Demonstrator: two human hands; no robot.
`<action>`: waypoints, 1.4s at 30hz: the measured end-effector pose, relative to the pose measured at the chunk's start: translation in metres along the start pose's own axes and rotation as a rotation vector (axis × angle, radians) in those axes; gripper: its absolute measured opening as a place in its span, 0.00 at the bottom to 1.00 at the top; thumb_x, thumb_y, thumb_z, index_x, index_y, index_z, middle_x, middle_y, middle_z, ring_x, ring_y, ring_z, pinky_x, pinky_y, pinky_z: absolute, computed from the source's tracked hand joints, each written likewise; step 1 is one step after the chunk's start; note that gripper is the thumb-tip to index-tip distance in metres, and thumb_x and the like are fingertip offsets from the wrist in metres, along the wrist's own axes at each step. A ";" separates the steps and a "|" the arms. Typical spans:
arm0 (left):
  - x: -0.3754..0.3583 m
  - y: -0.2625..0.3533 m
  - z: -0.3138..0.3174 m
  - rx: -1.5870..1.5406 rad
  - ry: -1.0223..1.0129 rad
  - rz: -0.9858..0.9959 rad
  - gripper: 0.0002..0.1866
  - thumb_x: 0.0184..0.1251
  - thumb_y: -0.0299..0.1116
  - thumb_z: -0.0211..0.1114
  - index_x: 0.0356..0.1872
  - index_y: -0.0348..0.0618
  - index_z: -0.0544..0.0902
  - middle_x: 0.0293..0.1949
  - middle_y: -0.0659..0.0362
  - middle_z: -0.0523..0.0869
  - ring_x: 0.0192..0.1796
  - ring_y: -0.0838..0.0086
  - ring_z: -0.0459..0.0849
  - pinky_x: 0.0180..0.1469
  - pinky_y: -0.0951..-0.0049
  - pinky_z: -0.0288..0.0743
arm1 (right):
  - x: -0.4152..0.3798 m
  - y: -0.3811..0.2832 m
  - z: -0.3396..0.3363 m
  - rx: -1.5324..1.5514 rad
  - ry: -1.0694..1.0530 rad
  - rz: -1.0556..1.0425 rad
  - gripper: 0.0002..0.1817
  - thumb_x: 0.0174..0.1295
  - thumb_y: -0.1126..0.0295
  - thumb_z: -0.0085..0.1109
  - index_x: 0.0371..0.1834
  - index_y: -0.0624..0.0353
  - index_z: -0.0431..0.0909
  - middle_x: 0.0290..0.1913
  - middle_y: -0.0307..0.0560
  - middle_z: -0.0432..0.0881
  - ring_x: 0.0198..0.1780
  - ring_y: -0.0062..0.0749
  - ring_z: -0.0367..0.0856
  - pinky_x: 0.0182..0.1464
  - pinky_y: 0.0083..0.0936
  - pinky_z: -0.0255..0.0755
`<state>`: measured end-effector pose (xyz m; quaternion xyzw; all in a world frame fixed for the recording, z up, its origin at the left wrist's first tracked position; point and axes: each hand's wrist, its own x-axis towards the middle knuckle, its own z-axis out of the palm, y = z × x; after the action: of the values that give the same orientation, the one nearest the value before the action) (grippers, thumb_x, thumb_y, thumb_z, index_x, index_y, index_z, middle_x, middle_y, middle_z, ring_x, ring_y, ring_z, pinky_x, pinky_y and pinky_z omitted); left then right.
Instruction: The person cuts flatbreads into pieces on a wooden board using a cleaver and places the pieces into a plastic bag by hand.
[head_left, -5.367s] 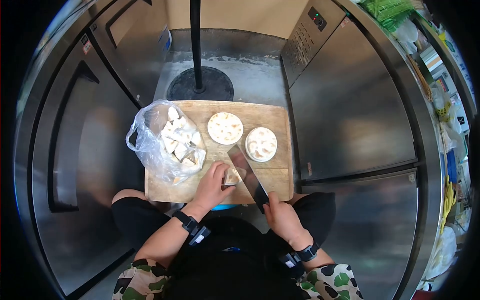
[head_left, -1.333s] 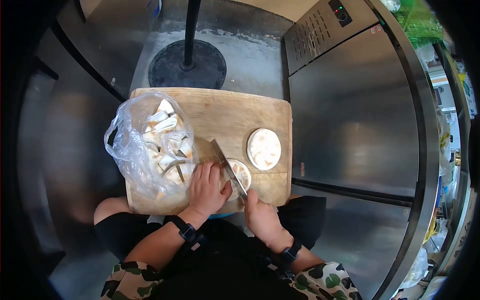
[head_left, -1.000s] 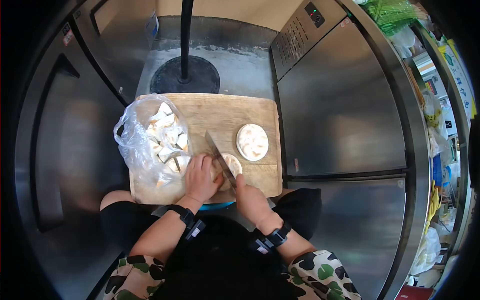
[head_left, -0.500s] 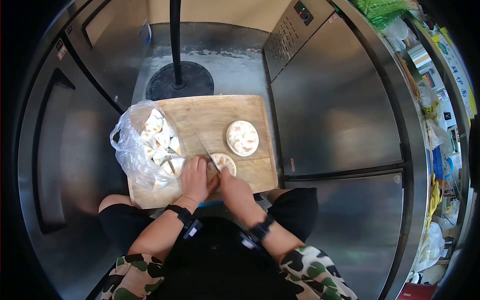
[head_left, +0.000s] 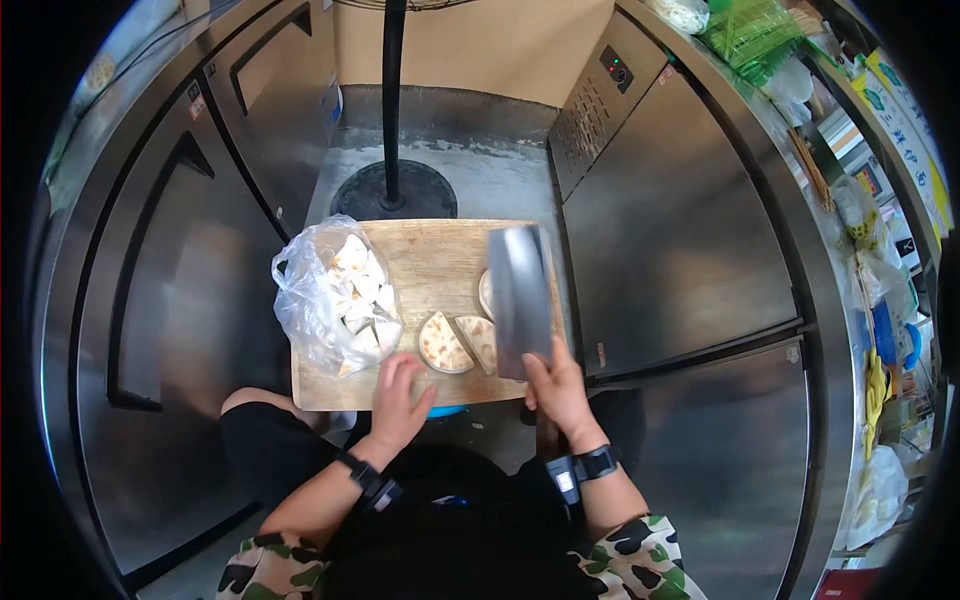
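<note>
The right hand [head_left: 556,385] has its fingers wrapped around a cleaver [head_left: 519,299], blade raised flat over the cutting board [head_left: 430,265]. The left hand [head_left: 398,393], fingers loosely spread and empty, rests beside the halved flatbread [head_left: 459,343], near the plastic bag [head_left: 335,293].

Board [head_left: 430,262] centre free; bag [head_left: 335,295] left, cleaver [head_left: 520,285] right.

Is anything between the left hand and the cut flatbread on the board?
Nothing visible. The left hand rests at the near edge of the cutting board, with only bare wood between it and the halved flatbread. The cleaver is raised in the right hand, off to the right.
</note>
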<state>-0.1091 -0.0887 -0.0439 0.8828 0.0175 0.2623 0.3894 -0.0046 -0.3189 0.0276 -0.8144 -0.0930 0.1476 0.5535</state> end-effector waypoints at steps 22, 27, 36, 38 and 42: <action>-0.081 -0.110 -0.047 -1.106 0.582 -1.474 0.17 0.77 0.47 0.59 0.57 0.48 0.77 0.51 0.63 0.84 0.54 0.73 0.82 0.61 0.69 0.75 | 0.013 0.110 -0.033 0.754 0.359 0.499 0.13 0.73 0.68 0.53 0.56 0.55 0.67 0.33 0.48 0.79 0.19 0.30 0.74 0.16 0.28 0.70; -0.090 -0.100 -0.051 -1.036 0.616 -1.408 0.18 0.79 0.47 0.56 0.54 0.42 0.76 0.48 0.58 0.85 0.50 0.70 0.84 0.55 0.66 0.80 | -0.002 0.097 -0.018 0.756 0.431 0.542 0.09 0.73 0.69 0.52 0.53 0.53 0.69 0.32 0.45 0.78 0.17 0.27 0.73 0.16 0.26 0.70; -0.045 -0.017 -0.003 -0.466 -0.454 -0.608 0.15 0.62 0.19 0.64 0.48 0.40 0.76 0.46 0.53 0.82 0.48 0.60 0.83 0.53 0.63 0.80 | -0.029 0.046 -0.004 0.484 0.495 0.190 0.08 0.76 0.70 0.49 0.53 0.58 0.68 0.31 0.42 0.79 0.18 0.21 0.74 0.20 0.22 0.72; 0.020 0.021 -0.021 0.095 -0.413 0.058 0.32 0.46 0.12 0.61 0.58 0.42 0.75 0.60 0.49 0.76 0.66 0.48 0.70 0.70 0.55 0.64 | -0.040 0.020 -0.004 0.455 0.447 0.131 0.09 0.75 0.70 0.50 0.54 0.60 0.69 0.31 0.42 0.80 0.18 0.21 0.75 0.20 0.21 0.72; 0.054 -0.004 -0.009 0.310 -0.494 0.315 0.32 0.47 0.15 0.63 0.60 0.43 0.75 0.62 0.50 0.75 0.68 0.51 0.69 0.71 0.55 0.63 | -0.046 -0.014 -0.018 0.376 0.303 0.079 0.07 0.75 0.72 0.51 0.51 0.62 0.71 0.31 0.41 0.80 0.19 0.20 0.75 0.20 0.20 0.70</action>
<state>-0.0663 -0.0675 -0.0175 0.9603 -0.1743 0.0914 0.1976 -0.0416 -0.3445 0.0528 -0.7128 0.0519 0.0601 0.6968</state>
